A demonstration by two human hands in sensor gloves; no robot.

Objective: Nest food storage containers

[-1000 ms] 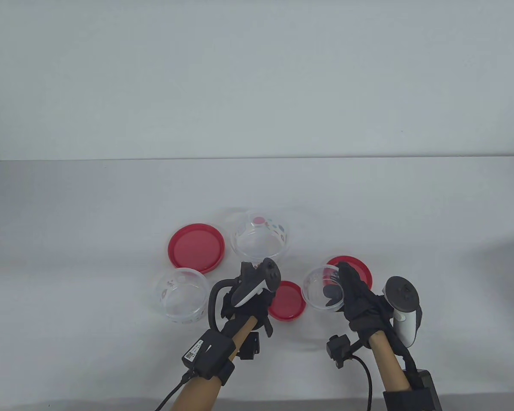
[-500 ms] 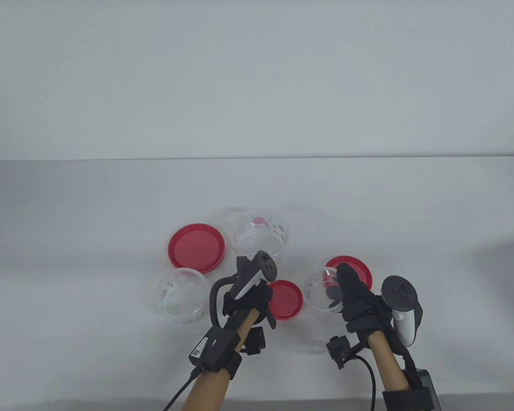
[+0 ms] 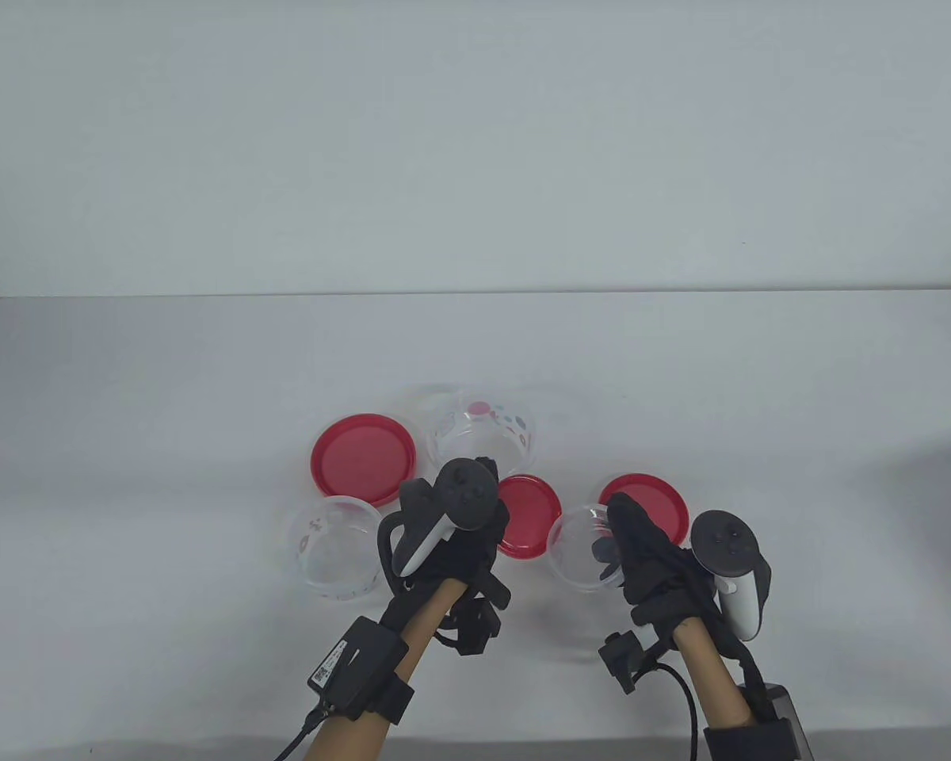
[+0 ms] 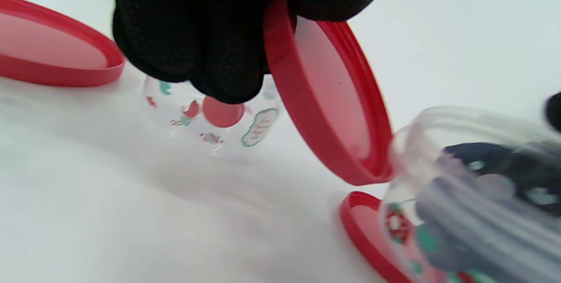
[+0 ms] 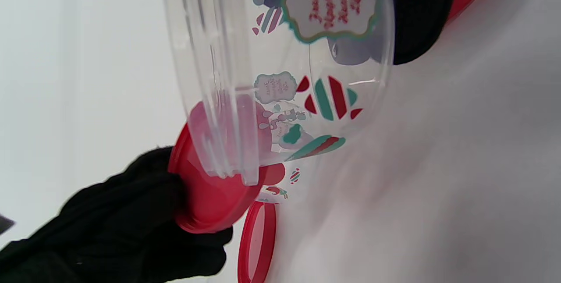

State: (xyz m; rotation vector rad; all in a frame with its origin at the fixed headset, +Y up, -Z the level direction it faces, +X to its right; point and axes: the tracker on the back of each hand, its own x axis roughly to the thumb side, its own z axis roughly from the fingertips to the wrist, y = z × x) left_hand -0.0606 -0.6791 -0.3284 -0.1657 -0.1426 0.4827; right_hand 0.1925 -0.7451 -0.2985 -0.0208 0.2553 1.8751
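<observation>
My left hand (image 3: pixel 487 529) grips a small red lid (image 3: pixel 529 515) by its edge and holds it tilted above the table; the left wrist view shows my fingers (image 4: pixel 197 46) on the lid (image 4: pixel 328 99). My right hand (image 3: pixel 614 547) holds a small clear printed container (image 3: pixel 578 547), fingers inside it, tilted with its mouth to the left. In the right wrist view the container (image 5: pixel 280 68) is close to the lid (image 5: pixel 210 195). A second red lid (image 3: pixel 650 499) lies just behind the held container.
A large red lid (image 3: pixel 362 458) lies at the left. A large clear printed container (image 3: pixel 487 432) stands behind the hands. A medium clear container (image 3: pixel 334 547) stands at the near left. The white table (image 3: pixel 166 380) stretches around them.
My left hand has lifted the small red lid off the table and tilted it. My right hand has brought the clear container a little left, closer to the lid.
</observation>
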